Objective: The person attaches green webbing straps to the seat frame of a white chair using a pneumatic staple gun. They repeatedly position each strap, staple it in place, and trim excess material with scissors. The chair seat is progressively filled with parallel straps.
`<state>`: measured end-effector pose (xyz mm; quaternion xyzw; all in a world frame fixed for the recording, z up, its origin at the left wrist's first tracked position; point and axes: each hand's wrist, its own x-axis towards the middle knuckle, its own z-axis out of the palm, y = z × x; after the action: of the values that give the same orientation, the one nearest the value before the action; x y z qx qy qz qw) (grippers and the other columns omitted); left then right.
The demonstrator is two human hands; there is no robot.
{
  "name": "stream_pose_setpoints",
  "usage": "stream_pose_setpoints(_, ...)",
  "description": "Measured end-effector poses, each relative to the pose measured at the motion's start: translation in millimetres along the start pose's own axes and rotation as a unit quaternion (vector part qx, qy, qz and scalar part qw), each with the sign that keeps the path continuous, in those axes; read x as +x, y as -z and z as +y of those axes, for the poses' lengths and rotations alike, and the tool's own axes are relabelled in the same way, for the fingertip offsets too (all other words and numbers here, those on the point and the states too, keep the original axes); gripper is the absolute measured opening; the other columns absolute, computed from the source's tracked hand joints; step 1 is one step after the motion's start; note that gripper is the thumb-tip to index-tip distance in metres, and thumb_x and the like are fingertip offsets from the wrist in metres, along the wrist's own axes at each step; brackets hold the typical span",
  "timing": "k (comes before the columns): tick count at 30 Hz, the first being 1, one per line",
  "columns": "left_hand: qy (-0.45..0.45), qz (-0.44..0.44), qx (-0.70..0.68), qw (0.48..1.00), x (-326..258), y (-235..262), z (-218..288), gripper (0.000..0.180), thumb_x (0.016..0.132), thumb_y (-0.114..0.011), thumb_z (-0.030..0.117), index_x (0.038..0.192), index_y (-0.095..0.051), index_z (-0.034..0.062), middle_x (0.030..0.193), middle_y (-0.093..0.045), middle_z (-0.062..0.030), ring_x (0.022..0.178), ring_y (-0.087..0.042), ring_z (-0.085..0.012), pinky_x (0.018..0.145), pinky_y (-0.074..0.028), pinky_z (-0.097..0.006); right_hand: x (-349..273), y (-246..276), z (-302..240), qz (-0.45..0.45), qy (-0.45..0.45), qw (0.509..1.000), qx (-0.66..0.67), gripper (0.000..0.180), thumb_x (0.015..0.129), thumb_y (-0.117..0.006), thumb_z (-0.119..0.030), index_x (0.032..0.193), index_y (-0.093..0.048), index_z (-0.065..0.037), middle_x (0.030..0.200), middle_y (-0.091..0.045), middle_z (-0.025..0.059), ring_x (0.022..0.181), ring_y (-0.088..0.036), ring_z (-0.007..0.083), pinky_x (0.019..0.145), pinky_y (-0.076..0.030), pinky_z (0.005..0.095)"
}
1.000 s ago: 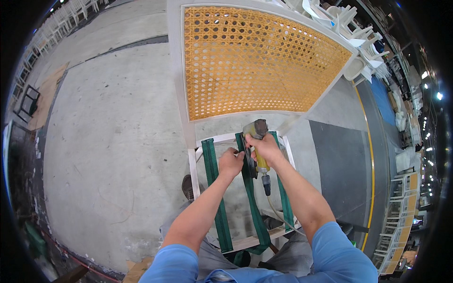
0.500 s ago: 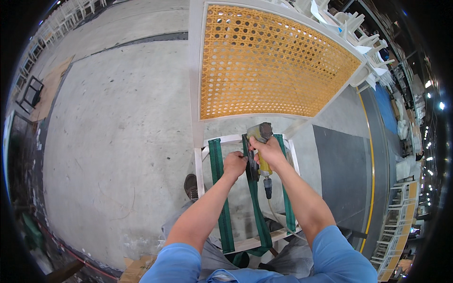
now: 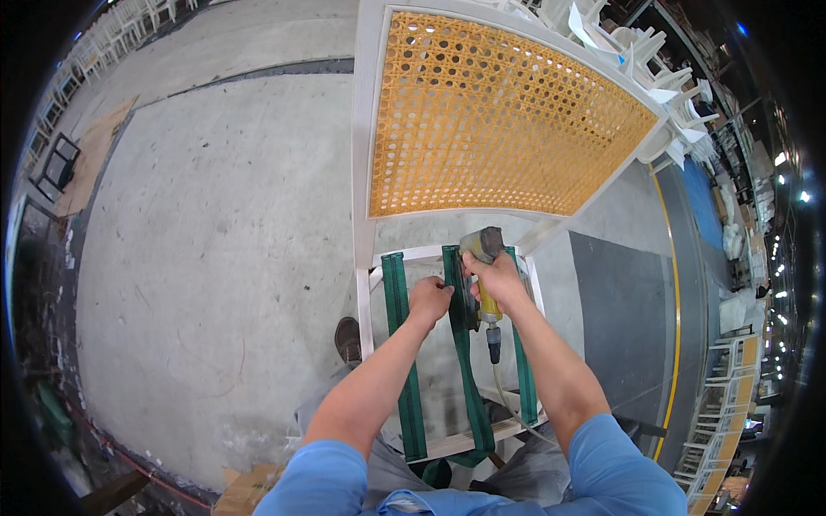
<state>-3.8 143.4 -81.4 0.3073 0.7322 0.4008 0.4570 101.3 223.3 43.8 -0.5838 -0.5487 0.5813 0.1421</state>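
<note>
A white chair frame [image 3: 365, 311] stands before me, green webbing straps running front to back across its open seat. My right hand [image 3: 499, 281] is closed around the yellow grip of a pneumatic staple gun [image 3: 488, 307]. Its grey head lies over the seat's far rail, just right of the middle green webbing strap [image 3: 463, 357]. An air hose [image 3: 502, 391] trails from the grip towards my lap. At that strap's left edge my left hand [image 3: 429, 302] is closed, fingertips pinching the webbing. The strap's near end hangs loose over the front rail.
The chair's back, with a woven cane panel [image 3: 499, 120], rises beyond the seat. A left strap [image 3: 397, 344] and a right strap [image 3: 526, 378] flank the middle one. White chairs [image 3: 718, 413] stand at the right; a cardboard box [image 3: 249, 488] sits at lower left.
The staple gun and my right hand have shifted slightly right, uncovering more of the middle strap's far end. My left hand stays at the strap's edge.
</note>
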Motion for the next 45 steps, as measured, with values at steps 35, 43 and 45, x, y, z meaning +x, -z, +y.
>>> stream_pose_setpoints(35, 0.206, -0.246, -0.404, 0.857, -279, -75, -44, 0.035, 0.11, -0.05, 0.034, 0.121, -0.057, 0.0018, 0.113, -0.066, -0.0148, 0.094, -0.068, -0.0353, 0.087, -0.059, -0.052, -481, 340, 388, 0.254, -0.156, 0.854, 0.425, 0.048, 0.097, -0.069, -0.052, 0.118, -0.065, -0.009, 0.098, -0.064, 0.0058, 0.071, -0.064, 0.0217, 0.061, -0.057, 0.0397)
stream_pose_setpoints(43, 0.291, -0.179, -0.299, 0.891, -333, -77, -62, 0.033, 0.114, -0.038, 0.031, 0.124, -0.052, 0.0026, 0.118, -0.071, -0.0174, 0.088, -0.072, -0.0348, 0.076, -0.061, -0.05, -475, 355, 385, 0.362, -0.27, 0.877, -0.165, 0.035, 0.094, -0.074, -0.034, 0.109, -0.074, -0.002, 0.096, -0.074, 0.0113, 0.087, -0.071, 0.0263, 0.079, -0.058, 0.0422)
stream_pose_setpoints(45, 0.276, -0.194, -0.302, 0.892, -332, -87, -59, 0.03, 0.114, -0.038, 0.029, 0.125, -0.05, 0.0034, 0.116, -0.072, -0.0186, 0.087, -0.073, -0.0355, 0.076, -0.062, -0.05, -495, 367, 380, 0.442, -0.175, 0.844, -0.249, 0.037, 0.092, -0.076, -0.032, 0.109, -0.074, 0.001, 0.099, -0.074, 0.0128, 0.091, -0.071, 0.026, 0.085, -0.056, 0.0396)
